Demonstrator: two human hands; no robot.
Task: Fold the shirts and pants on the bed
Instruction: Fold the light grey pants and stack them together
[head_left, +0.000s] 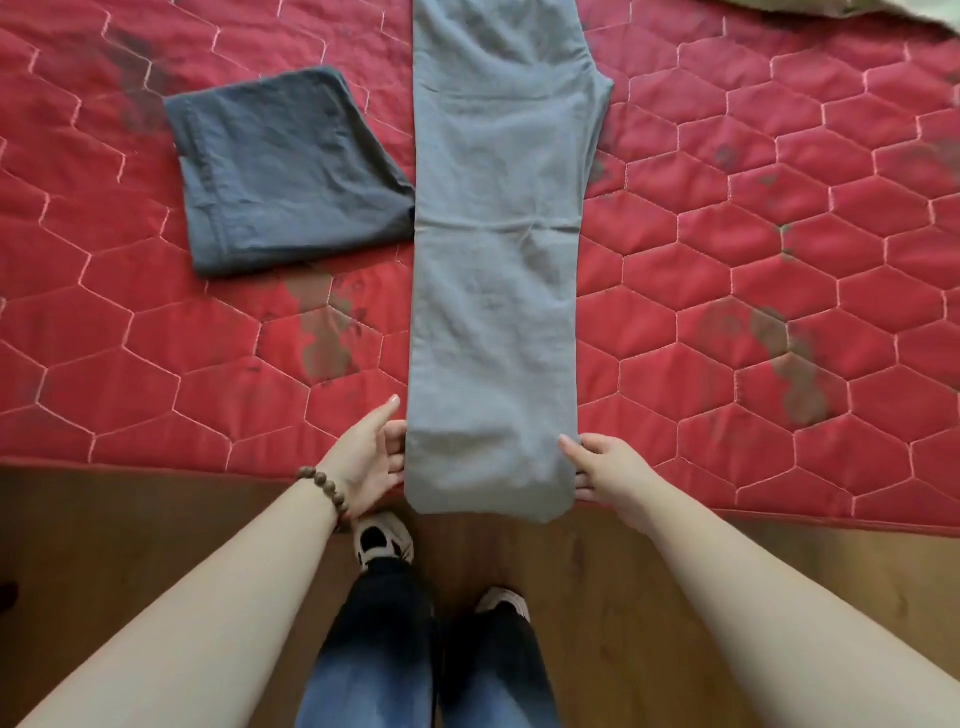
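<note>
We see light grey pants (496, 260) lying lengthwise on the red quilted bed (779, 312), far end cut off. Our left hand (366, 460) and right hand (610, 475) flank the near end, fingers tucked beneath; grip unclear.

soft, even daylight with faint shadows, no glare; wide-angle bending at the edges, slight overall softness.

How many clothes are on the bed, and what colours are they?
Light grey pants, laid out long: 1
Dark grey folded garment: 1
Olive cloth at the top edge, kind unclear: 1
Total: 3
</note>
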